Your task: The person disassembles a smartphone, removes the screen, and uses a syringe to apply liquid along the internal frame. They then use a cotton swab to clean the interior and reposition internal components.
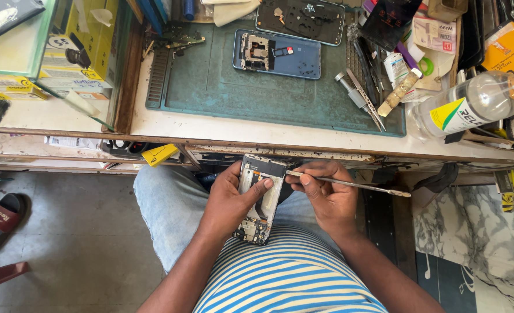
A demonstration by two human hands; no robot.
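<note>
- I see left hand closed around opened phone, long axis 12-to-6, over lap.
- Right hand pinches thin tool; tip meets phone's edge from 3 o'clock.

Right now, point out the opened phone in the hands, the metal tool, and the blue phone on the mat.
opened phone (261, 200), head view, middle of its exposed inside.
metal tool (355, 185), head view, mid-shaft.
blue phone (294, 55), head view, its bare blue back.

Bright, even daylight, soft shadows, sharp focus, slight edge distortion.
</note>
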